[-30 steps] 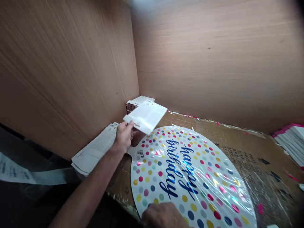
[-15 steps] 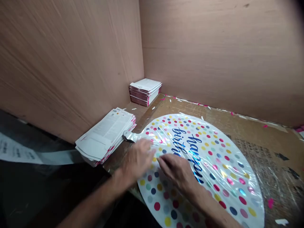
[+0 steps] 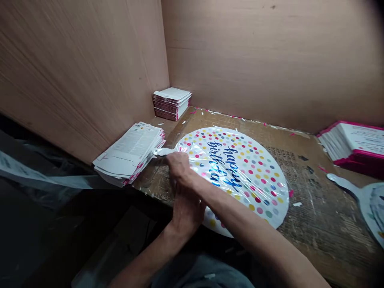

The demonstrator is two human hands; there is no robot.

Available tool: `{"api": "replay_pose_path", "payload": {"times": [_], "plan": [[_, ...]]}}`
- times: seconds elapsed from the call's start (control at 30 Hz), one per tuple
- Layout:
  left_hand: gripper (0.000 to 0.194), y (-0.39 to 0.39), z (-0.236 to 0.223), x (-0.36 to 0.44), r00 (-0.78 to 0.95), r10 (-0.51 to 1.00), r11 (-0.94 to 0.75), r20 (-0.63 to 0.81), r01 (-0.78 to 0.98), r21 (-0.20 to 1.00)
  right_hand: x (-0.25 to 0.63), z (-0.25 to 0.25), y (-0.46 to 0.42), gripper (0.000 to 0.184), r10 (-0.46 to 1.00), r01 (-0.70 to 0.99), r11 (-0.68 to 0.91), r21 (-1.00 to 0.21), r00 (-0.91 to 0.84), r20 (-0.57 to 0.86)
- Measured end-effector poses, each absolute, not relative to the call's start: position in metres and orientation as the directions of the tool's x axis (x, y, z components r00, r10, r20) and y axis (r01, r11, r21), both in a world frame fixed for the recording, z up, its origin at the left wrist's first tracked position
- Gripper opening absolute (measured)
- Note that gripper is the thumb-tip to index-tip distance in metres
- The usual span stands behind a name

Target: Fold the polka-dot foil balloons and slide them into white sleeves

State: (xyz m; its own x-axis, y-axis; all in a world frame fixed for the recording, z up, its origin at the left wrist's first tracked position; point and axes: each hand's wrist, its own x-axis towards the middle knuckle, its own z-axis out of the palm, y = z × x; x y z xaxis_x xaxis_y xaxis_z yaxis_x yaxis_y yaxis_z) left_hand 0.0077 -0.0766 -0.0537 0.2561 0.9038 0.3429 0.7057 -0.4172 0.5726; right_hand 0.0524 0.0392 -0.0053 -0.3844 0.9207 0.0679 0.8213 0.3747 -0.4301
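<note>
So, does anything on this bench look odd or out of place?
Only the mess: a pink scrap and a white scrap lie beside the dotted foil balloon on the worn, peeling work surface, looking like leftover litter.

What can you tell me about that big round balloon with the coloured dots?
The balloon is flat, round and shiny, white with many small coloured dots and "happy birthday" in dark blue script. Its glossy surface looks crinkled, perhaps under clear film. It lies on a worn cardboard top, its short neck pointing left towards a stack of papers. The person's right hand is on it near the neck; the left hand is at its near edge.
</note>
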Motion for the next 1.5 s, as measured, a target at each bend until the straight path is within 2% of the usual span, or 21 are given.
{"api": "replay_pose_path", "payload": {"times": [0.07, 0.13, 0.2, 0.27, 0.43, 0.5, 0.6, 0.67, 0.73, 0.83, 0.9, 0.97, 1.0, 1.07, 1.1, 1.17, 1.23, 1.27, 1.33, 1.4, 1.5], "plan": [[0.025, -0.076, -0.042, -0.003, 0.223, 0.859, -0.469, 0.461, 0.701, 0.536, 0.065, -0.004, 0.051, 0.025, 0.952, 0.836, 0.290, -0.466, -0.302, 0.050], [0.025, -0.062, -0.029, -0.015, 0.096, 0.844, -0.430, 0.528, 0.711, 0.557, 0.075, -0.005, 0.058, 0.030, 0.973, 0.783, 0.187, -0.593, -0.229, 0.005], [0.026, -0.036, -0.020, -0.025, -0.011, 0.859, -0.340, 0.513, 0.736, 0.585, 0.081, -0.008, 0.061, 0.032, 0.980, 0.680, 0.103, -0.726, -0.196, -0.045], [0.028, -0.007, -0.015, -0.032, -0.027, 0.903, -0.247, 0.430, 0.786, 0.567, 0.085, -0.013, 0.060, 0.026, 0.981, 0.602, 0.050, -0.797, -0.178, -0.072], [0.027, 0.027, -0.019, -0.038, 0.076, 0.979, -0.142, 0.188, 0.920, 0.366, 0.091, -0.023, 0.058, 0.015, 0.992, 0.482, -0.008, -0.876, -0.106, -0.067], [0.029, 0.028, -0.026, -0.041, 0.124, 0.978, -0.168, 0.166, 0.945, 0.282, 0.100, -0.025, 0.058, 0.018, 0.997, 0.411, -0.037, -0.911, -0.047, -0.062], [0.045, 0.039, -0.035, -0.053, 0.231, 0.958, -0.261, 0.169, 0.946, 0.190, 0.127, -0.026, 0.058, 0.025, 0.996, 0.300, -0.087, -0.950, 0.057, -0.073], [0.051, 0.054, -0.036, -0.062, 0.291, 0.947, -0.310, 0.134, 0.937, 0.160, 0.153, -0.025, 0.056, 0.024, 0.988, 0.239, -0.122, -0.963, 0.126, -0.093], [0.049, 0.066, -0.031, -0.063, 0.299, 0.949, -0.311, 0.102, 0.939, 0.143, 0.182, -0.024, 0.051, 0.024, 0.974, 0.197, -0.159, -0.967, 0.191, -0.122], [0.045, 0.061, -0.017, -0.040, 0.321, 0.931, -0.352, 0.175, 0.916, 0.191, 0.227, -0.023, 0.038, 0.027, 0.948, 0.179, -0.235, -0.955, 0.259, -0.185], [0.054, 0.039, -0.010, -0.009, 0.417, 0.872, -0.478, 0.255, 0.838, 0.262, 0.255, -0.023, 0.027, 0.028, 0.926, 0.193, -0.300, -0.934, 0.293, -0.237], [0.065, 0.009, -0.012, 0.027, 0.542, 0.794, -0.605, 0.275, 0.744, 0.283, 0.281, -0.022, 0.013, 0.030, 0.903, 0.211, -0.365, -0.907, 0.319, -0.289], [0.067, -0.006, -0.016, 0.045, 0.588, 0.766, -0.642, 0.259, 0.717, 0.270, 0.291, -0.019, 0.004, 0.032, 0.899, 0.261, -0.388, -0.884, 0.317, -0.301], [0.068, -0.029, -0.028, 0.076, 0.642, 0.736, -0.677, 0.216, 0.698, 0.234, 0.304, -0.012, -0.012, 0.042, 0.919, 0.465, -0.373, -0.803, 0.302, -0.252], [0.068, -0.036, -0.034, 0.089, 0.652, 0.731, -0.682, 0.200, 0.699, 0.216, 0.306, -0.008, -0.019, 0.047, 0.941, 0.592, -0.320, -0.739, 0.292, -0.174], [0.068, -0.044, -0.044, 0.108, 0.663, 0.726, -0.687, 0.181, 0.700, 0.193, 0.302, -0.002, -0.025, 0.048, 0.979, 0.800, -0.109, -0.590, 0.188, 0.075], [0.068, -0.047, -0.047, 0.114, 0.685, 0.708, -0.706, 0.169, 0.682, 0.190, 0.293, -0.003, -0.023, 0.039, 0.955, 0.885, 0.152, -0.440, -0.016, 0.297], [0.066, -0.048, -0.046, 0.113, 0.696, 0.697, -0.717, 0.172, 0.669, 0.196, 0.289, -0.006, -0.019, 0.037, 0.932, 0.900, 0.248, -0.357, -0.121, 0.341], [0.058, -0.053, -0.043, 0.100, 0.647, 0.728, -0.685, 0.227, 0.697, 0.213, 0.287, -0.020, -0.011, 0.042, 0.924, 0.926, 0.313, -0.208, -0.247, 0.292], [0.045, -0.063, -0.041, 0.079, 0.466, 0.829, -0.544, 0.310, 0.802, 0.247, 0.292, -0.037, -0.005, 0.048, 0.950, 0.956, 0.271, -0.114, -0.246, 0.195], [0.027, -0.078, -0.038, 0.051, 0.212, 0.920, -0.328, 0.330, 0.877, 0.352, 0.304, -0.056, -0.001, 0.054, 0.963, 0.964, 0.246, -0.097, -0.233, 0.133]]}}
